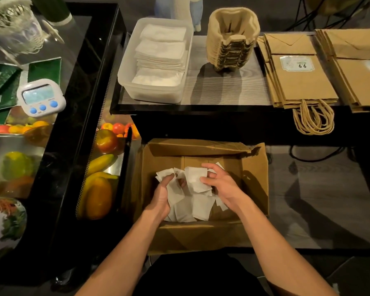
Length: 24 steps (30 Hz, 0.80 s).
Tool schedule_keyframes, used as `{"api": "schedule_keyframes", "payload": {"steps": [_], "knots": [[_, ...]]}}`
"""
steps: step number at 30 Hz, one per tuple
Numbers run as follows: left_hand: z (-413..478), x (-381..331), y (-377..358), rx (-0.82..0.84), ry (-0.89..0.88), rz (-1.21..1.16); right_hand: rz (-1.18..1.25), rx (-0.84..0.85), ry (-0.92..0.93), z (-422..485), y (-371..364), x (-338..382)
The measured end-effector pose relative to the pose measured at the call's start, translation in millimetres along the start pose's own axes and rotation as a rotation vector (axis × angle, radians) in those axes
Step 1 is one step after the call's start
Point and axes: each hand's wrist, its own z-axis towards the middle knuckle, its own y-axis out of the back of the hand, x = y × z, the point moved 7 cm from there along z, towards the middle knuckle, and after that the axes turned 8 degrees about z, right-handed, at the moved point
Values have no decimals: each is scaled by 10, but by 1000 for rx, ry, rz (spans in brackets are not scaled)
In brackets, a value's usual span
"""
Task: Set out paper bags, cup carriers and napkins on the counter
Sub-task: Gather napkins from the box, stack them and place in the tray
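Both my hands are down inside an open cardboard box (255, 178) below the counter. My left hand (161, 196) grips a bunch of white napkins (198, 205), and my right hand (221, 183) pinches one napkin at the top of the pile. Up on the counter (226, 90), a clear plastic tub (127, 67) holds stacked napkins. To its right stands a stack of moulded cup carriers (231, 39). Further right lie two piles of brown paper bags (301, 80), their twisted handles hanging over the counter's front edge.
A glass display case with fruit (103, 163) stands left of the box. On top of it sits a white timer with blue buttons (41, 99) beside green packets. Cables run along the floor behind the box.
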Motion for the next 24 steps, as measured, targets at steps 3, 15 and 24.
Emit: {"api": "schedule_keyframes", "payload": {"steps": [3, 15, 24], "knots": [[-65, -27, -161, 126, 0, 19, -57, 15, 30, -6, -54, 40], [-45, -37, -158, 53, -40, 141, -297, -217, 176, 4, -13, 72], [-49, -85, -171, -2, -84, 216, -240, -143, 156, 1, -31, 49]]}}
